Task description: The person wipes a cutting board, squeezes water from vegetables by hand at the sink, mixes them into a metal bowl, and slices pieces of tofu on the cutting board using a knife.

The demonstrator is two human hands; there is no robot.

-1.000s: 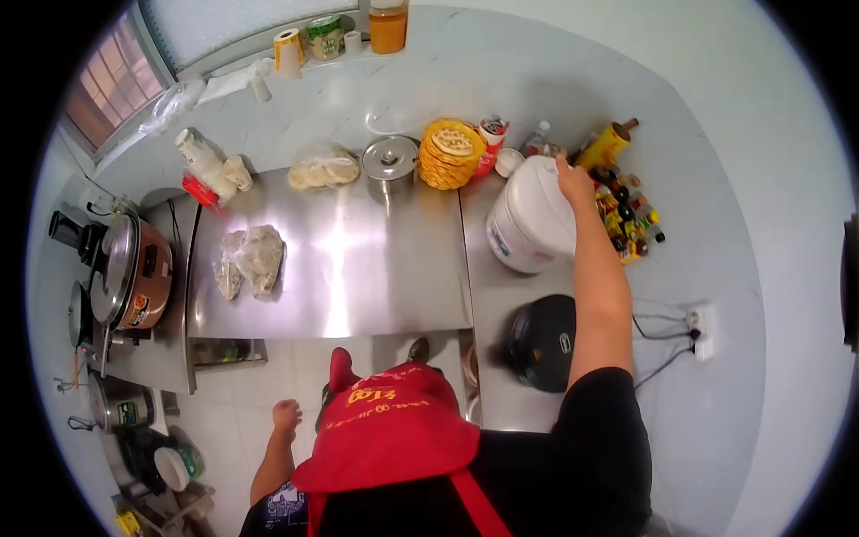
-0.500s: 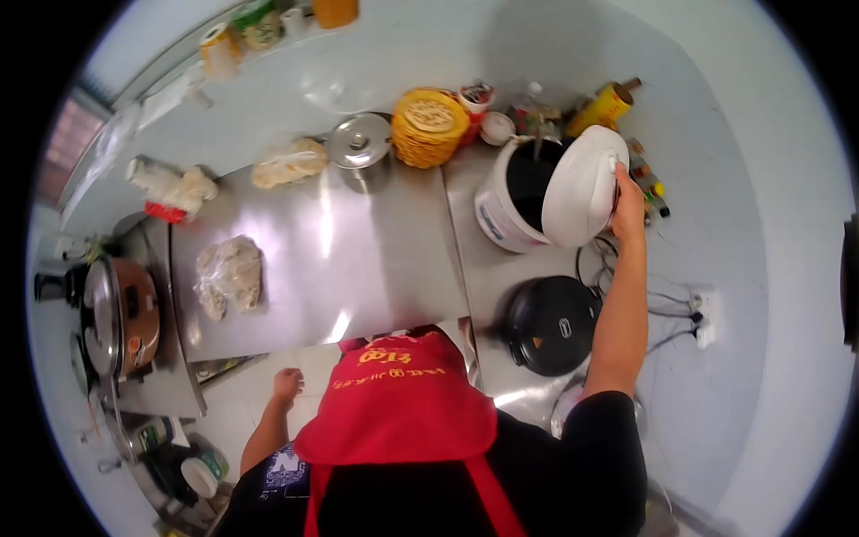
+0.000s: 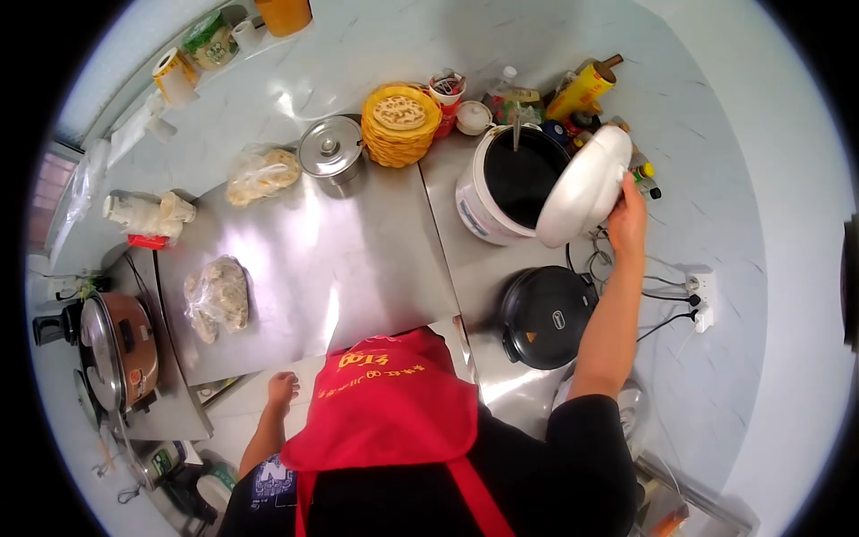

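My right hand grips the knob side of a white lid, fingers partly hidden behind its edge. The lid is tilted on edge at the right rim of a large white pot, leaving most of the mouth uncovered. Inside, the pot is dark, and the metal handle of a utensil sticks up at its back rim. Down beside the red apron hangs my left hand, fingers loosely curled with nothing visible in them, just off the front edge of the steel table.
A round black electric griddle sits in front of the pot, its cords running to a wall socket. Behind stand stacked yellow baskets, a lidded steel pot and bottles. Bagged food lies on the table; a brown cooker stands left.
The view has shifted a little. The lid has moved slightly away from the pot's mouth, showing more of the dark inside; my right hand still holds it. My left hand still hangs low.
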